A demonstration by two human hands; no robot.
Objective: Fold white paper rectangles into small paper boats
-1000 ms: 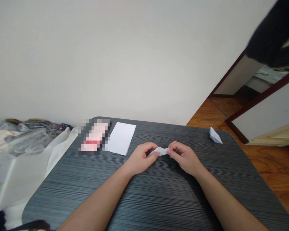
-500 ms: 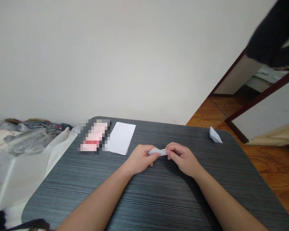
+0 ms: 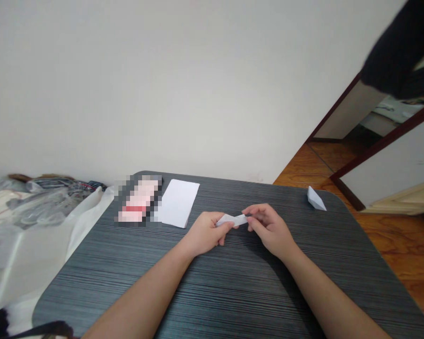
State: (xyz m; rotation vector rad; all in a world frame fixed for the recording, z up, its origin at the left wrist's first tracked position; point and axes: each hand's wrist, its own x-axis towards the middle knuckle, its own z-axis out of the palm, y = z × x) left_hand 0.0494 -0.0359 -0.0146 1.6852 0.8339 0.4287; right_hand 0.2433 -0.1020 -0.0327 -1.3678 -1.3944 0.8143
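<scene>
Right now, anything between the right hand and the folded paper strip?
Nothing visible. The right hand has its fingertips right at one end of the folded white paper strip, with no object between them. The left hand grips the strip's other end.

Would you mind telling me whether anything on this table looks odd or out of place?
Yes: the object beside the white paper sheet on the dark striped table is pixelated, showing only pink and red blocks, so it cannot be identified. The folded paper strip looks undamaged.
</scene>
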